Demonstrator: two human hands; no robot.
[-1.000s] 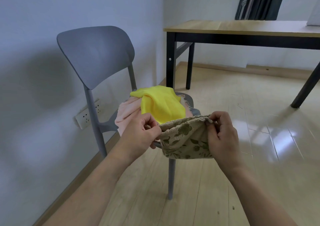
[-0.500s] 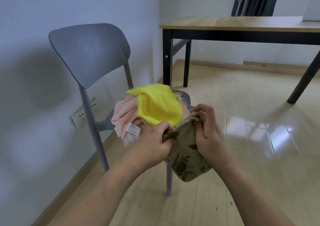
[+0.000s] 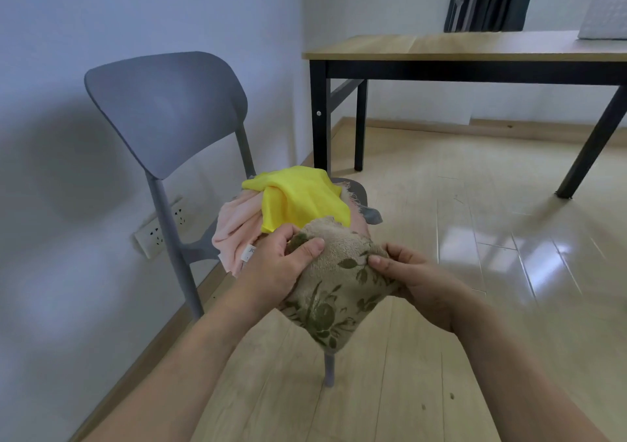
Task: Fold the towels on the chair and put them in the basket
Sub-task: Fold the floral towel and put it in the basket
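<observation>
- Left hand (image 3: 274,268) and right hand (image 3: 419,277) each curled tight on the floral towel (image 3: 334,285)
- Yellow towel (image 3: 298,200) atop pink towel (image 3: 237,224) on the chair (image 3: 166,109)

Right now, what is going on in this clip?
A person is folding a beige floral towel in mid-air in front of a grey chair. The left hand grips its left side, thumb on top, and the right hand pinches its right edge. A yellow towel lies on a pink towel, both unfolded on the chair seat. No basket is in view.
</observation>
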